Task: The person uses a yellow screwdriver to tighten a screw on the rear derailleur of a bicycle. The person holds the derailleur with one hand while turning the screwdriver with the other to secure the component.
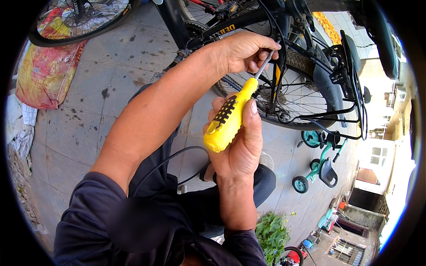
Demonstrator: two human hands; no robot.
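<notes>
My right hand (242, 144) is wrapped around the yellow handle of a screwdriver (237, 111), which has a black grid pattern on its side. The metal shaft slants up and to the right, toward the black frame of a bicycle (248, 20). At the shaft's tip, my left hand (253, 51) is closed against the frame tubes above the rear wheel (306, 95). Its fingers are curled, with thumb and forefinger pinched together. What they grip there is too small or hidden to make out, as is the spot where the tip ends.
Behind the rear wheel sits a black rear rack (348, 88). A teal child's tricycle (324, 164) stands to the right on the paving (128, 62). At the upper left another bicycle wheel (80, 22) rests by a red and yellow sack (49, 80). Leafy plants (271, 235) grow at lower right.
</notes>
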